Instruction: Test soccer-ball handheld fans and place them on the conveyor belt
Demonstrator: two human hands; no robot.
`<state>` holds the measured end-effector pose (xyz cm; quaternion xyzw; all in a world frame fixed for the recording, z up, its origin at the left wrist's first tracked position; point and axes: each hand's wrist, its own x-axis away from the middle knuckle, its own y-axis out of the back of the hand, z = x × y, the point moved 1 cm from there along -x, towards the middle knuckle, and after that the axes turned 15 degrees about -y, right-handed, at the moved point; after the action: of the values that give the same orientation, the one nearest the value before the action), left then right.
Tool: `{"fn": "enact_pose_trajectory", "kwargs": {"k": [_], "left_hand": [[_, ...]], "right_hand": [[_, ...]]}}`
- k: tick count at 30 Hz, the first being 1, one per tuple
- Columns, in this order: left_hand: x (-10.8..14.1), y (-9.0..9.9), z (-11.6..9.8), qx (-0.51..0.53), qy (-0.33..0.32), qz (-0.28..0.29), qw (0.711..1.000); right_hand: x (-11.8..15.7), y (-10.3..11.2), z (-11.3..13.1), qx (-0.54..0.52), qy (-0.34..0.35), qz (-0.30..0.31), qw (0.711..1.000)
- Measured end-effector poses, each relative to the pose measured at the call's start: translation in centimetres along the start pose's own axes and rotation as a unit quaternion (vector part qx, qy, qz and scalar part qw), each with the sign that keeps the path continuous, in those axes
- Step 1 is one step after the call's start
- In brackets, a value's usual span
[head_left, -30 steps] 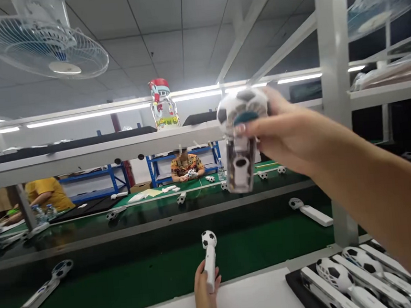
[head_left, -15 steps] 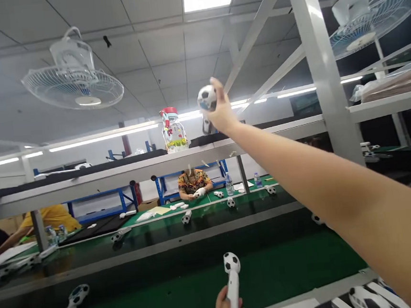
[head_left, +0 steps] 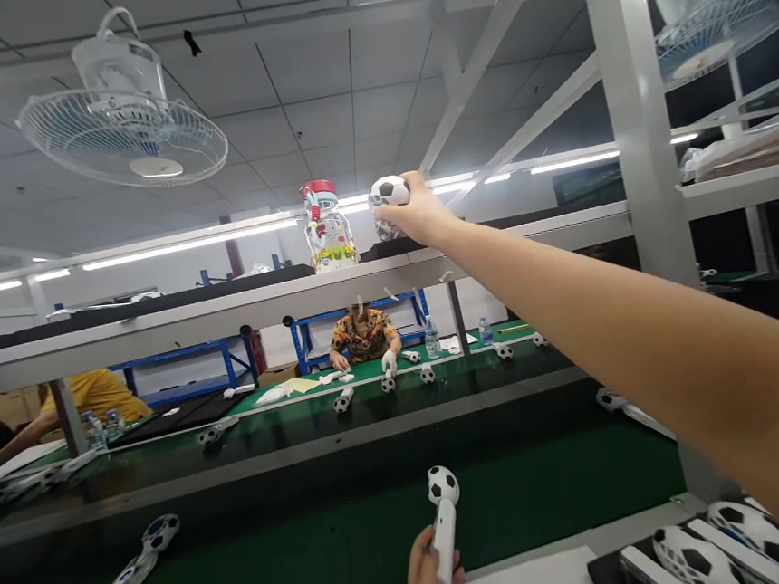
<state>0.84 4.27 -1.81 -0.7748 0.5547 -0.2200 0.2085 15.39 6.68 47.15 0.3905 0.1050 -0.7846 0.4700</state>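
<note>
At the bottom centre, my left hand (head_left: 426, 575) wraps around the white handle of a soccer-ball-headed handheld device (head_left: 444, 528), with its black-and-white head upright. My right arm is stretched out to the upper shelf. There my right hand (head_left: 420, 209) grips the round head of a second soccer-ball-headed device (head_left: 389, 192), just above the black shelf lining. The lower part of that one is mostly hidden. Beside it on the left stands a clear jar with a red lid (head_left: 329, 229).
Several similar devices (head_left: 125, 579) lie along the green conveyor belt (head_left: 303, 554). A black tray (head_left: 609, 573) of such parts is at lower right. The metal shelf (head_left: 228, 315) crosses the view, with a post (head_left: 640, 125) at right. A co-worker (head_left: 364, 335) sits opposite; fans hang overhead.
My right hand has lowered slightly towards the shelf with its soccer-ball head. My left hand keeps its grip. Across the belt, the co-worker's gloved hand has moved down to a device.
</note>
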Motion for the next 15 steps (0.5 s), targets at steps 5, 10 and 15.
{"fn": "enact_pose_trajectory", "kwargs": {"k": [5, 10, 15], "left_hand": [[0.1, -0.4, 0.0, -0.023, 0.01, 0.001, 1.0], [0.6, -0.4, -0.2, -0.014, 0.011, 0.015, 1.0], [0.8, -0.2, -0.4, 0.012, -0.013, 0.032, 0.999]], "right_hand": [[-0.9, 0.3, -0.7, 0.188, -0.099, 0.038, 0.976], [-1.3, -1.1, -2.1, 0.242, -0.122, 0.036, 0.962], [-2.6, -2.4, -3.5, 0.127, 0.076, 0.04, 0.988]]}}
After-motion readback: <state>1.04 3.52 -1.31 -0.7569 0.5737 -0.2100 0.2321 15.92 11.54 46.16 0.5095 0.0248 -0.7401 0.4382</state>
